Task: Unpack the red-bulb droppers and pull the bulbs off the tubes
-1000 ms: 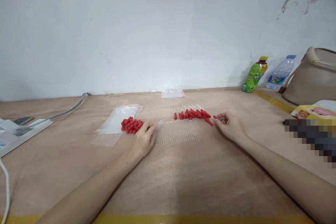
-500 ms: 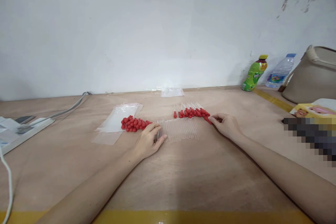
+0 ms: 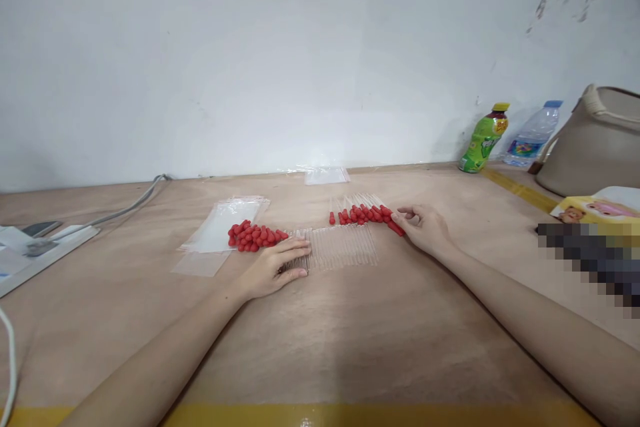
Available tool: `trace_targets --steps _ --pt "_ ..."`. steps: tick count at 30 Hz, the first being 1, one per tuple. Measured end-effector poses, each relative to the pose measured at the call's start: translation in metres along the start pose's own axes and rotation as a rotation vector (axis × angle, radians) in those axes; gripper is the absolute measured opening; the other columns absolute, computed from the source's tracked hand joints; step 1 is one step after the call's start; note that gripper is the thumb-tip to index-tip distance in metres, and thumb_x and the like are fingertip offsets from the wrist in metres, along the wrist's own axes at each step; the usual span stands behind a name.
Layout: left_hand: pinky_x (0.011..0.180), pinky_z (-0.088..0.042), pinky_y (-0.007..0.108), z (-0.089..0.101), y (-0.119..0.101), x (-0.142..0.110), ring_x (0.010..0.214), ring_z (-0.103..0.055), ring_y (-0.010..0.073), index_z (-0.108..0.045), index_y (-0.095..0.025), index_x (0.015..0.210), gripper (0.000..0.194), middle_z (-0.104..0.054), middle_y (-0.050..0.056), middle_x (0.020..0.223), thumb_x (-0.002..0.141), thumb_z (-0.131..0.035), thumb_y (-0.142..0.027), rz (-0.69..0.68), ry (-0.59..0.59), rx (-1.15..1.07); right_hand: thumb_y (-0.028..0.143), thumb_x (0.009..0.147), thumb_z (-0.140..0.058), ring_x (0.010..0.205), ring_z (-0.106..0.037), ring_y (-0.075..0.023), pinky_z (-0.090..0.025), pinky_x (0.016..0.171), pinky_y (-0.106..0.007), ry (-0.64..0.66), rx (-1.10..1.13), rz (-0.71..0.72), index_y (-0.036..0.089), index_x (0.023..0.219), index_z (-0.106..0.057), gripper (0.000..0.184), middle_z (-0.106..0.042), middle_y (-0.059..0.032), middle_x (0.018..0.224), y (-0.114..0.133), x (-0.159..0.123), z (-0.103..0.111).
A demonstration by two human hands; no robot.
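Note:
My left hand (image 3: 273,270) lies on the left end of a row of clear thin tubes (image 3: 345,247), fingers stretched out and the thumb apart. It covers some tubes there. Left of it is a heap of red rubber bulbs (image 3: 253,236), partly over a stack of clear plastic bags (image 3: 210,227). Behind the tubes lies a row of red-bulbed droppers (image 3: 365,213), their clear stems pointing toward the wall. At that row's right end my right hand (image 3: 424,230) pinches a red bulb between thumb and fingers. One more red bulb (image 3: 396,229) lies slanted just below the fingertips.
Another clear bag (image 3: 327,176) lies by the wall. A green bottle (image 3: 484,139), a water bottle (image 3: 534,133) and a beige basket (image 3: 590,147) stand at the back right. A yellow printed pack (image 3: 600,210) is at right. At left are a white power strip (image 3: 65,253) and a grey cable (image 3: 130,207).
My left hand has slid slightly left and toward me, its fingers straighter. My right hand has moved a little left, against the end of the dropper row.

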State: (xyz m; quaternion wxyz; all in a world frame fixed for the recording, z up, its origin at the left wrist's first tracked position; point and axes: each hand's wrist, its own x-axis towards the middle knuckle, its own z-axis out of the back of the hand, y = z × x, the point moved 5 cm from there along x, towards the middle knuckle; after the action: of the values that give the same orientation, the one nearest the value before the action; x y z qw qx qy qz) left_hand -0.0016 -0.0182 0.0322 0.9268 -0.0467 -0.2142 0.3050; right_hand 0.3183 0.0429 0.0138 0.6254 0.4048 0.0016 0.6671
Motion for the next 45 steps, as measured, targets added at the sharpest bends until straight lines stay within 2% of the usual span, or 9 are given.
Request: trace_targets --steps 5,11,20,24,26,32,38,43,45 --pt "0.096 -0.042 0.038 0.002 0.003 -0.002 0.116 -0.047 0.021 -0.052 -0.018 0.115 0.036 -0.05 0.011 0.125 0.082 -0.053 -0.03 -0.028 0.001 -0.014 0.056 0.07 -0.055 0.074 -0.055 -0.0198 -0.039 0.067 -0.032 -0.044 -0.046 0.012 0.023 0.086 -0.069 0.04 -0.06 -0.0043 0.074 0.009 0.006 -0.003" --pt "0.098 -0.039 0.039 0.004 -0.002 0.0 0.118 -0.044 0.0209 -0.049 -0.017 0.118 0.037 -0.049 0.011 0.126 0.083 -0.051 -0.029 0.0 -0.013 0.016 0.046 0.074 -0.056 0.073 -0.052 -0.0183 -0.036 0.067 -0.032 -0.099 -0.03 0.081 0.025 0.082 -0.071 0.027 -0.058 -0.0032 0.071 0.015 0.006 -0.008" --pt "0.103 -0.033 0.043 0.006 -0.004 -0.001 0.125 -0.034 0.0221 -0.046 -0.017 0.121 0.036 -0.045 0.01 0.129 0.086 -0.046 -0.025 0.022 -0.142 0.107 0.036 0.079 -0.055 0.07 -0.049 -0.0157 -0.032 0.072 -0.034 -0.376 0.051 0.31 0.025 0.082 -0.07 0.019 -0.057 -0.002 0.067 0.038 -0.012 0.012" --pt "0.102 -0.034 0.044 0.007 -0.007 0.002 0.125 -0.034 0.0228 -0.039 -0.018 0.127 0.041 -0.045 0.01 0.129 0.086 -0.045 -0.021 0.038 -0.354 0.189 0.031 0.078 -0.058 0.069 -0.049 -0.0137 -0.032 0.069 -0.032 -0.235 0.154 0.487 0.028 0.086 -0.069 0.014 -0.058 -0.0009 0.071 0.068 -0.036 0.012" --pt "0.101 -0.035 0.045 0.005 -0.014 0.005 0.125 -0.034 0.0237 -0.037 -0.018 0.129 0.044 -0.045 0.01 0.129 0.086 -0.045 -0.019 -0.01 -0.4 0.241 0.029 0.078 -0.058 0.067 -0.047 -0.0129 -0.032 0.068 -0.031 -0.156 0.196 0.559 0.029 0.085 -0.069 0.013 -0.057 0.0 0.069 0.083 -0.048 0.011" --pt "0.099 -0.036 0.047 -0.006 -0.035 0.016 0.123 -0.038 0.0236 -0.052 -0.018 0.113 0.03 -0.054 0.01 0.12 0.084 -0.05 -0.017 -0.197 -0.356 0.369 0.025 0.08 -0.056 0.065 -0.043 -0.0126 -0.03 0.067 -0.032 -0.065 0.272 0.672 0.03 0.087 -0.069 0.015 -0.058 0.0005 0.065 0.108 -0.067 0.01" --pt "0.094 -0.043 0.044 -0.008 -0.039 0.019 0.119 -0.043 0.0249 -0.058 -0.014 0.095 0.015 -0.061 0.009 0.111 0.083 -0.052 -0.015 -0.189 -0.386 0.371 0.022 0.081 -0.055 0.067 -0.046 -0.0125 -0.033 0.07 -0.033 -0.014 0.295 0.7 0.028 0.089 -0.067 0.016 -0.06 0.0001 0.069 0.105 -0.065 0.004" --pt "0.091 -0.048 0.036 -0.011 -0.041 0.017 0.103 -0.057 0.0192 -0.055 -0.012 0.1 0.019 -0.066 0.007 0.098 0.082 -0.052 -0.014 -0.223 -0.438 0.375 0.026 0.079 -0.055 0.092 -0.051 -0.0188 -0.036 0.078 -0.037 -0.003 0.197 0.674 0.022 0.102 -0.061 0.024 -0.058 -0.0086 0.104 0.108 -0.065 0.0" --pt "0.09 -0.049 0.034 -0.012 -0.044 0.018 0.096 -0.06 0.0172 -0.056 -0.012 0.098 0.016 -0.066 0.007 0.095 0.082 -0.053 -0.014 -0.246 -0.45 0.376 0.033 0.078 -0.057 0.097 -0.051 -0.0209 -0.034 0.084 -0.041 0.012 0.135 0.71 0.021 0.107 -0.058 0.032 -0.057 -0.01 0.108 0.115 -0.068 -0.002"
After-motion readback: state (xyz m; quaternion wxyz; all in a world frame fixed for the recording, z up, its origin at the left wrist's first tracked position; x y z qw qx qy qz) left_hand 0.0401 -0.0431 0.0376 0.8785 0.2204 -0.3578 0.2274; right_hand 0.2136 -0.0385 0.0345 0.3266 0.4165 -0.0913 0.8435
